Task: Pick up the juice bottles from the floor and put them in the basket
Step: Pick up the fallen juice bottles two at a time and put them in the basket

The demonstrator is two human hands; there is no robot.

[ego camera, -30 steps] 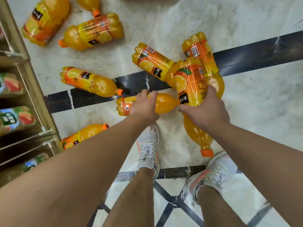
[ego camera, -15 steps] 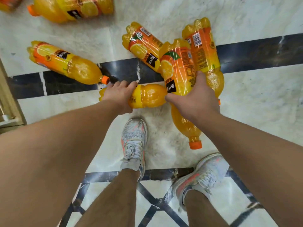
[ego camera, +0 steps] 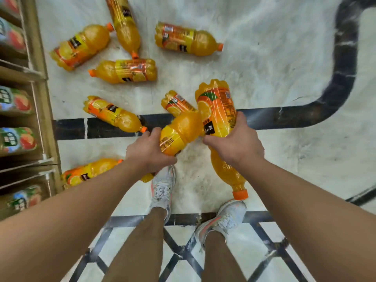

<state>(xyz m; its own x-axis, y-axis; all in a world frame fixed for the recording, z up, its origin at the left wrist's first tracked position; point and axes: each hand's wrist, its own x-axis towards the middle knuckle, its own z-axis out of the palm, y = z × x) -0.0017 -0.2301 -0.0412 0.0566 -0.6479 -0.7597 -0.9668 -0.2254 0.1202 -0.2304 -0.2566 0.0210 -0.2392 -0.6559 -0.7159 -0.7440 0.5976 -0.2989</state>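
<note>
Orange plastic juice bottles lie scattered on the white marble floor (ego camera: 264, 68). Left hand (ego camera: 148, 153) has its fingers wrapped round one bottle (ego camera: 179, 131), neck pointing away; right hand (ego camera: 236, 143) grips a second bottle (ego camera: 217, 110), cap (ego camera: 240, 194) hanging toward the shoes. Both look lifted. No basket is in view. Six more bottles lie ahead and leftward, beside the wooden shelf (ego camera: 42, 98).

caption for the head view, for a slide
Each hand grips a juice bottle; more lie on the floor.
</note>
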